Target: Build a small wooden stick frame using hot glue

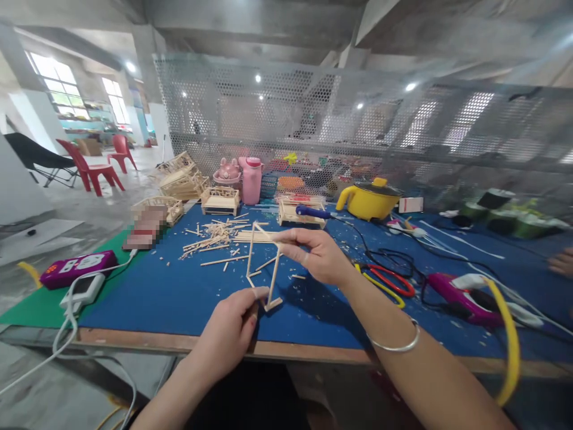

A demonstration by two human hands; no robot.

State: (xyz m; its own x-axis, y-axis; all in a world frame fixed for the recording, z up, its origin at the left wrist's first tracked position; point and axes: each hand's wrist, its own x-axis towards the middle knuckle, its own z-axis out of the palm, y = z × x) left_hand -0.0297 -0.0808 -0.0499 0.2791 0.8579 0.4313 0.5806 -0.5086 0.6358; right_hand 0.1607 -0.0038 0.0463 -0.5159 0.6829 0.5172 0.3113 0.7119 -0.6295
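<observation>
A thin wooden stick frame (274, 276), roughly four-sided, is held up over the blue table mat. My left hand (238, 318) pinches its lower edge near the front of the mat. At the upper right corner of the frame, the fingers of my right hand (313, 254) are closed on it. A heap of loose wooden sticks (213, 236) lies just behind and to the left, with more sticks side by side next to it. A blue-handled tool (313, 212) rests on a small wooden piece of furniture (292, 212) behind my right hand.
Small wooden models (221, 201) stand at the back left, near a pink bottle (252, 182). A yellow pot (373, 200), black cables, red-handled scissors (390, 280) and a purple power strip (461, 301) are on the right. At the left lie a phone (145, 228) and a purple box (78, 269). Another person's hand (562, 263) shows far right.
</observation>
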